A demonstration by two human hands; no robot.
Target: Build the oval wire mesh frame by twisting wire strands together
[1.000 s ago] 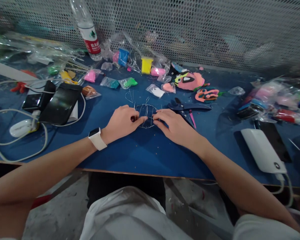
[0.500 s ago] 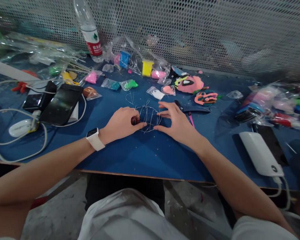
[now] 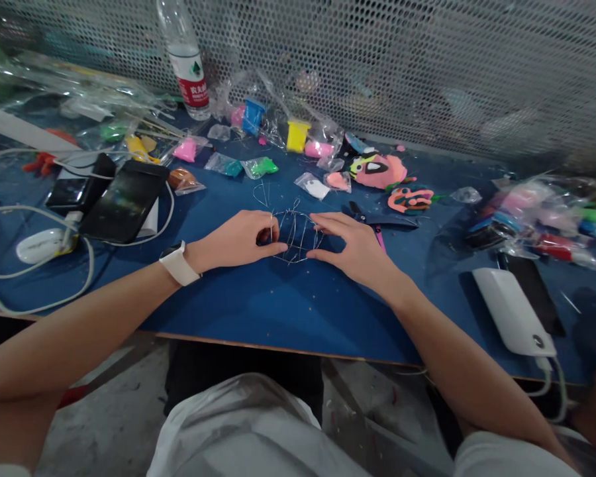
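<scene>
A small frame of thin bent wire point(image 3: 296, 235) rests on the blue table point(image 3: 258, 298) between my hands. My left hand point(image 3: 238, 238), with a white watch on its wrist, pinches the frame's left edge between thumb and fingers. My right hand point(image 3: 355, 248) cups the frame's right side, fingers spread and thumb touching the wire. Dark blue pliers point(image 3: 382, 220) lie just beyond my right hand.
Small bags of coloured clay point(image 3: 258, 167) and two clay masks point(image 3: 377, 169) lie behind the frame. A water bottle point(image 3: 186, 59) stands by the mesh wall. Phones point(image 3: 122, 202), a mouse point(image 3: 40, 245) and cables lie at left; a white power bank point(image 3: 514, 311) at right.
My right hand lifted from pinching the wire and spread its fingers around the frame's right side. The frame tilted up off the table. My left hand kept its pinch.
</scene>
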